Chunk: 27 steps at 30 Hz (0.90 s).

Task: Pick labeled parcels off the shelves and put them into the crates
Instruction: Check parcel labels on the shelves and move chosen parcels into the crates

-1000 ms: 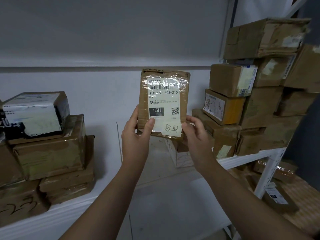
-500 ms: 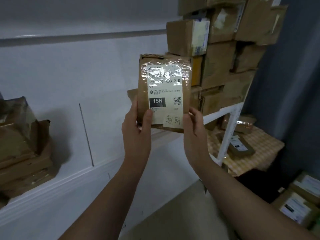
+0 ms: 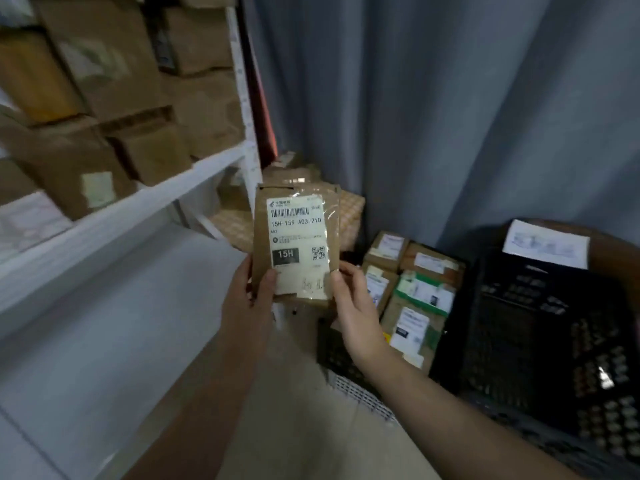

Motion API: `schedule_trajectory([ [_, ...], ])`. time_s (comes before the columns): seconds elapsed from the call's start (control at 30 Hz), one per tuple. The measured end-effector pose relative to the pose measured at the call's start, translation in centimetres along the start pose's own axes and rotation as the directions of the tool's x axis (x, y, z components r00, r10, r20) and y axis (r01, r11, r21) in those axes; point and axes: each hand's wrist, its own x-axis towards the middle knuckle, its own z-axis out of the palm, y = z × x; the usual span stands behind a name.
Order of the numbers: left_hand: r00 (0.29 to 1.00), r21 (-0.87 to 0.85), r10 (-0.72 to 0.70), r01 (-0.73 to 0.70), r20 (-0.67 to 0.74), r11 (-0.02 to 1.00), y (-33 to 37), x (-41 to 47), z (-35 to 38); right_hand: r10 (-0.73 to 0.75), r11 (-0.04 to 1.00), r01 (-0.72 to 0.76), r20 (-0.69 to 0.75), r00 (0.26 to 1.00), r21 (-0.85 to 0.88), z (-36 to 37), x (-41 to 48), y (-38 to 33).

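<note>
A flat brown parcel (image 3: 296, 237) with a white label reading 15H stands upright in front of me. My left hand (image 3: 251, 299) grips its lower left corner, thumb on the front. My right hand (image 3: 353, 306) pinches its lower right corner. Below and to the right, a black crate (image 3: 337, 355) holds several labeled parcels (image 3: 415, 292). A second black crate (image 3: 540, 341) stands at the right, its inside dark, with a white paper sheet (image 3: 545, 242) at its far rim.
White shelves (image 3: 114, 216) at the left carry stacked brown boxes (image 3: 138, 98). A grey curtain (image 3: 433, 98) hangs behind the crates. More parcels lie on a checkered surface (image 3: 349, 209) behind the held parcel. A white grille (image 3: 363, 396) lies on the floor by the crate.
The view has swung right and down from the shelf wall to the crates on the floor. Both hands kept hold of the parcel and carried it along.
</note>
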Motion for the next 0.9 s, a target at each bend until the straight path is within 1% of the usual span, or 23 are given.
schedule_trajectory([
  [0.13, 0.973, 0.002, -0.108, 0.11, 0.206, 0.994, -0.9, -2.9, 7.5, 0.135, 0.989, -0.14, -0.091, 0.987, -0.053, -7.8, -1.0, 3.4],
  [0.2, 0.95, 0.037, -0.127, 0.121, 0.286, 0.992, -1.4, -3.9, 10.7, 0.163, 0.983, -0.175, -0.162, 0.973, -0.062, -11.1, -1.3, 4.5],
  [0.33, 0.926, 0.1, -0.131, 0.101, 0.354, 0.99, -2.0, -4.5, 16.0, 0.206, 0.976, -0.217, -0.249, 0.947, -0.021, -15.9, -0.7, 6.0],
  [0.43, 0.908, 0.126, -0.161, 0.121, 0.388, 0.985, -2.3, -3.7, 19.4, 0.258, 0.966, -0.256, -0.284, 0.924, 0.046, -18.2, 0.8, 7.1],
  [0.57, 0.862, 0.144, -0.2, 0.149, 0.466, 0.978, -2.8, -1.3, 23.8, 0.323, 0.946, -0.309, -0.328, 0.888, 0.095, -21.2, 4.0, 8.4],
  [0.63, 0.811, 0.176, -0.238, 0.168, 0.534, 0.97, -3.6, 0.6, 26.3, 0.359, 0.933, -0.344, -0.37, 0.857, 0.107, -23.0, 6.3, 9.1],
  [0.67, 0.773, 0.206, -0.269, 0.181, 0.575, 0.962, -4.1, 1.7, 27.5, 0.382, 0.923, -0.368, -0.389, 0.839, 0.112, -23.8, 7.5, 9.4],
  [0.8, 0.584, 0.265, -0.357, 0.24, 0.729, 0.934, -6.0, 6.1, 31.8, 0.46, 0.876, -0.473, -0.455, 0.762, 0.093, -26.5, 12.6, 11.3],
  [0.87, 0.534, 0.295, -0.384, 0.248, 0.753, 0.923, -6.6, 8.4, 34.0, 0.475, 0.867, -0.488, -0.463, 0.749, 0.1, -27.8, 15.5, 12.1],
  [0.9, 0.528, 0.301, -0.385, 0.241, 0.757, 0.923, -6.9, 9.6, 35.1, 0.471, 0.868, -0.488, -0.461, 0.752, 0.089, -28.5, 17.0, 12.4],
])
